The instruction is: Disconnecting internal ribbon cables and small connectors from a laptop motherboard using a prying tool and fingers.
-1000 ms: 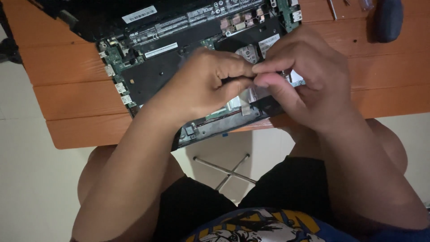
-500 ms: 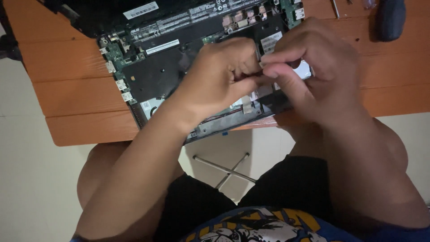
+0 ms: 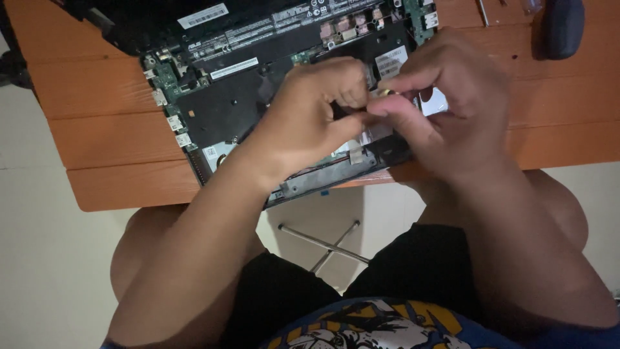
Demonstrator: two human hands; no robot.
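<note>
An opened laptop (image 3: 232,97) lies bottom-up on the wooden table (image 3: 116,142), its black cover off and its green circuit board and connectors exposed. Both my hands meet over its near right part. My left hand (image 3: 310,123) has its fingers curled and pinched on a small part between the hands. My right hand (image 3: 445,110) pinches the same small part with thumb and forefinger. The part itself is mostly hidden by my fingers, so what it is cannot be told. A silvery plate of the laptop (image 3: 436,100) shows just behind my right fingers.
A dark rounded object (image 3: 563,27) rests at the table's far right. A thin metal tool (image 3: 483,11) lies near it. Under the table's near edge are crossed metal bars (image 3: 323,242), my knees and a pale floor (image 3: 45,258).
Both hands have shifted slightly away and to the right over the laptop, still pinched together; the view has drifted a little.
</note>
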